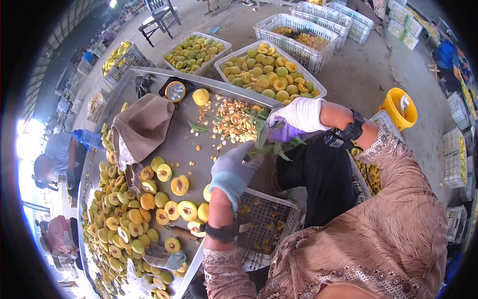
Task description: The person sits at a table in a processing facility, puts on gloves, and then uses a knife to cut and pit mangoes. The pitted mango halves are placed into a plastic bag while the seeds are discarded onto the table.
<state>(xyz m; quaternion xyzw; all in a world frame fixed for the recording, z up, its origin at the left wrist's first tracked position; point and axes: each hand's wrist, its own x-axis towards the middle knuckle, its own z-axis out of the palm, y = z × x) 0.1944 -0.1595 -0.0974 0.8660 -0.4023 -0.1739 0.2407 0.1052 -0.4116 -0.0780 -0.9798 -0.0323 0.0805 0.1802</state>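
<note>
My left hand [235, 164], in a grey glove with a light blue cuff, is over the near edge of the metal table [194, 149]; its fingertips reach green leaves [276, 148], and its grip is unclear. My right hand [285, 127], in a purple glove with a striped white cuff, is curled around leafy greenery at the table's corner. Beside the hands lies a pile of split fruit pits and kernels [231, 119]. Halved yellow-green stone fruits [123, 220] cover the table's left part. A dark-handled tool [181, 231] lies among them, and a whole yellow fruit [201, 96] sits near the far edge.
A brown cloth [143, 125], a round lamp [175, 91] and a glove [164, 258] lie on the table. Fruit-filled crates [321, 89] stand beyond its edge. A black-bottomed crate [295, 209] is below my left arm; a yellow bucket [392, 112] stands right. Two people are at left.
</note>
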